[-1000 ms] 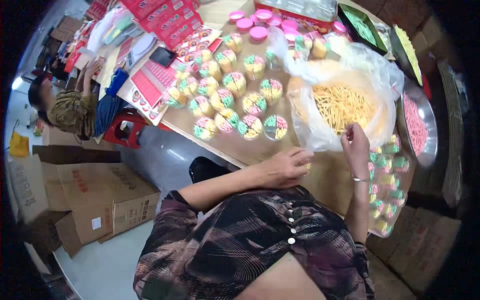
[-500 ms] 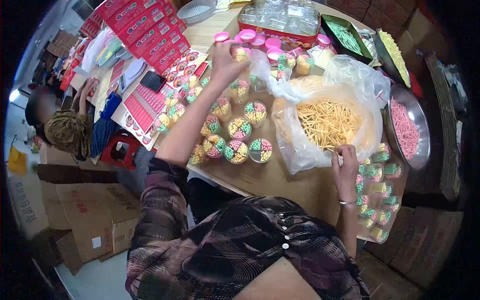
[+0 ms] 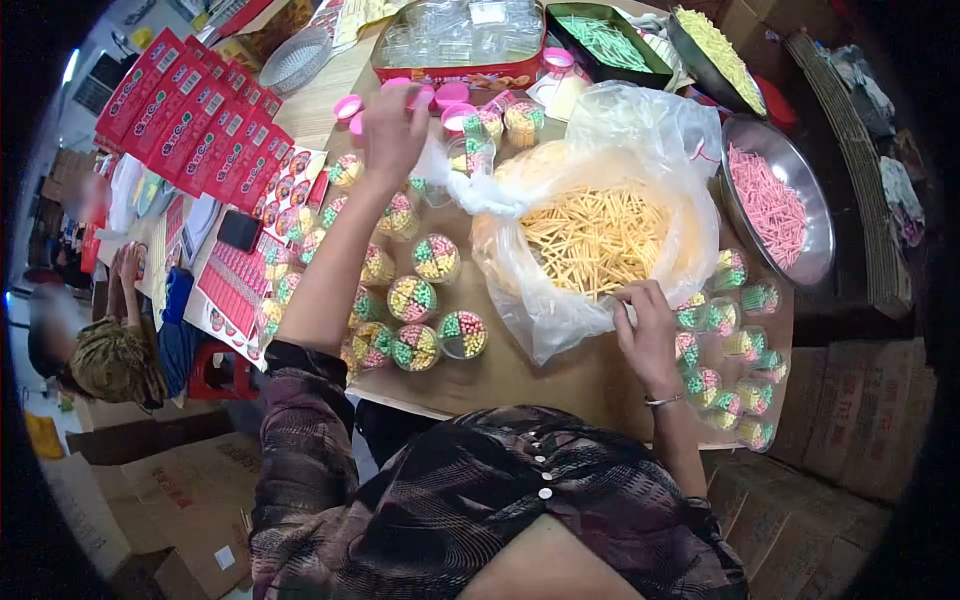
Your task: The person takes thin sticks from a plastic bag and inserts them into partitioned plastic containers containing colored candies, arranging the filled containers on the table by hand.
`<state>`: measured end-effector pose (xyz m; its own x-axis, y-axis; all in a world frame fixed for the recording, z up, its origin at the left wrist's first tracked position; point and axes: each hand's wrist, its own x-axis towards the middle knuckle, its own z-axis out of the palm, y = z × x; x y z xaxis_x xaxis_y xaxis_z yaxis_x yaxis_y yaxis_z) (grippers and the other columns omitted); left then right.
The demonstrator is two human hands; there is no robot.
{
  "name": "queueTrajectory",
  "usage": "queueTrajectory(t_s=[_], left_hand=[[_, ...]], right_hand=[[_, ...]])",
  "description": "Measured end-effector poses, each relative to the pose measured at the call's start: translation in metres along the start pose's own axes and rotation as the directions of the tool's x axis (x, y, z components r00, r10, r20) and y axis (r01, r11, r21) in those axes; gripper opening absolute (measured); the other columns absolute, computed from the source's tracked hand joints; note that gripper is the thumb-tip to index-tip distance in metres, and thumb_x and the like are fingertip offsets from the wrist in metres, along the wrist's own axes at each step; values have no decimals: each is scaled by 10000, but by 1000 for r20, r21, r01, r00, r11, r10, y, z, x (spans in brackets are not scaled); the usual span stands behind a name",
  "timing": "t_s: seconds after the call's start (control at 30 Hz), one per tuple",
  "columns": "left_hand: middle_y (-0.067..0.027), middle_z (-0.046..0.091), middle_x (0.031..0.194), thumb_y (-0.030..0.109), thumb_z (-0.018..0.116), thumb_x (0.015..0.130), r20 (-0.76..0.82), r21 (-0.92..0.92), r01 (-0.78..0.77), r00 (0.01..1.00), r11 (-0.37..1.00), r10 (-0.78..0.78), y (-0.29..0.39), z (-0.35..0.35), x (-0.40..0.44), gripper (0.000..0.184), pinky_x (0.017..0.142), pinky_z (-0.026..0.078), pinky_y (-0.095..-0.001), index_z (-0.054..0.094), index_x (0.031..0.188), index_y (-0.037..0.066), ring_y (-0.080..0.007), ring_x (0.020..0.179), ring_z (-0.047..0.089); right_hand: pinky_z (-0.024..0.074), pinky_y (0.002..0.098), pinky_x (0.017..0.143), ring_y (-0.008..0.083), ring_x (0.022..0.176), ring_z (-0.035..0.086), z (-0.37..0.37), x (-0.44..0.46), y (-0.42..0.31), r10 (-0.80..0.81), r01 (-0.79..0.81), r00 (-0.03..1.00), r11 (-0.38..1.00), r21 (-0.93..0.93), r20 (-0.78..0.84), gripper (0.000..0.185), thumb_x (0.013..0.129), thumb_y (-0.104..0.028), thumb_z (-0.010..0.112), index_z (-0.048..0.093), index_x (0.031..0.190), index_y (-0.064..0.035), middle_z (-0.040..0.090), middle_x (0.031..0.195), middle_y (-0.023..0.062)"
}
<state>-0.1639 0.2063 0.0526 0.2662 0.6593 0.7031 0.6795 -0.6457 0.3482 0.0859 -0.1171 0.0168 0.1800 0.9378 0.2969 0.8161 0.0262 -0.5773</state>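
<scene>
My left hand [image 3: 393,135] reaches over the pink lids [image 3: 453,94] at the back of the table, thumb apart from the fingers; no cup shows in it. Near the front rim of a clear plastic bag [image 3: 545,325] full of yellow sticks [image 3: 600,235], my right hand [image 3: 646,335] has its fingers curled towards the thumb. What they hold, if anything, is too small to tell. Cups of pink, green and yellow sticks [image 3: 436,258] stand left of the bag, partly behind my left forearm. More filled cups [image 3: 745,343] lie to the right of my right hand.
A metal bowl [image 3: 820,225] holds pink sticks; dark trays hold green sticks [image 3: 600,42] and yellow sticks [image 3: 722,60]. Clear containers fill a red tin [image 3: 460,74]. Red boxes [image 3: 190,115] and a phone [image 3: 239,230] lie left. A co-worker [image 3: 112,360] is at far left.
My left hand went from near my body to the back with a cup, which no longer shows in it. My right hand remains by the bag. The whole view has shifted.
</scene>
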Motion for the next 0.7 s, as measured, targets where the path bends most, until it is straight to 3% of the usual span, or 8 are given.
queueTrajectory(t_s=[0.07, 0.17, 0.23, 0.37, 0.5, 0.63, 0.67, 0.7], left_hand=[[-97, 646, 889, 175, 660, 740, 27, -20, -60, 998, 998, 61, 11, 19, 11, 280, 772, 465, -387, 636, 991, 54, -287, 835, 586], [-106, 629, 991, 238, 659, 722, 273, -8, -230, 936, 973, 223, 28, 58, 20, 315, 766, 450, -418, 623, 984, 68, -299, 909, 554], [-110, 618, 1031, 264, 663, 711, 295, -14, -294, 912, 956, 285, 21, 100, 19, 344, 772, 438, -437, 614, 993, 72, -307, 952, 536], [-101, 584, 1129, 313, 697, 656, 597, 114, -266, 789, 957, 148, 36, 133, 23, 488, 823, 373, -469, 571, 1079, 105, -312, 1040, 482], [-93, 585, 1108, 356, 718, 633, 597, 131, -271, 790, 954, 143, 28, 152, 23, 503, 824, 367, -471, 575, 1049, 110, -288, 1059, 481], [-95, 584, 1056, 305, 741, 628, 321, -38, -340, 886, 940, 333, 35, 131, 18, 506, 811, 406, -445, 571, 1060, 104, -272, 1005, 523], [-95, 584, 1056, 305, 741, 628, 325, -37, -340, 885, 940, 333, 38, 122, 16, 506, 811, 406, -445, 571, 1060, 104, -272, 1005, 523], [-96, 583, 1044, 281, 745, 623, 293, -149, -286, 902, 947, 318, 44, 109, 15, 509, 802, 418, -432, 570, 1065, 100, -269, 979, 533]], right_hand=[[461, 307, 731, 235, 811, 559, 3, 2, -4, -16, 17, 1000, 999, 40, -6, 148, 784, 24, 593, 588, 928, -9, 558, 939, 90], [462, 306, 726, 236, 809, 561, 6, 5, -10, -33, 35, 999, 996, 80, -29, 151, 781, 21, 598, 591, 929, -8, 561, 939, 93], [462, 305, 719, 238, 806, 562, 5, 2, -16, -27, 28, 1000, 996, 88, -10, 149, 782, 14, 599, 593, 930, -9, 563, 939, 94], [463, 305, 711, 240, 801, 562, 2, -6, -17, -42, 42, 999, 995, 89, 2, 146, 785, 6, 601, 596, 930, -9, 565, 938, 95], [463, 306, 704, 240, 795, 561, 1, -11, -13, -45, 45, 999, 996, 77, 5, 140, 789, 1, 600, 597, 929, -10, 564, 936, 95], [463, 311, 699, 241, 791, 558, 4, -13, -10, 8, -11, 999, 995, 95, 37, 141, 788, 4, 600, 597, 928, -13, 563, 934, 93], [463, 311, 699, 241, 791, 558, 5, -13, -10, 10, -14, 999, 995, 99, 38, 141, 788, 4, 600, 597, 928, -13, 563, 934, 93], [463, 312, 699, 242, 791, 557, 6, -11, -11, 0, -4, 999, 995, 97, 40, 142, 788, 4, 600, 596, 929, -14, 562, 934, 93]])
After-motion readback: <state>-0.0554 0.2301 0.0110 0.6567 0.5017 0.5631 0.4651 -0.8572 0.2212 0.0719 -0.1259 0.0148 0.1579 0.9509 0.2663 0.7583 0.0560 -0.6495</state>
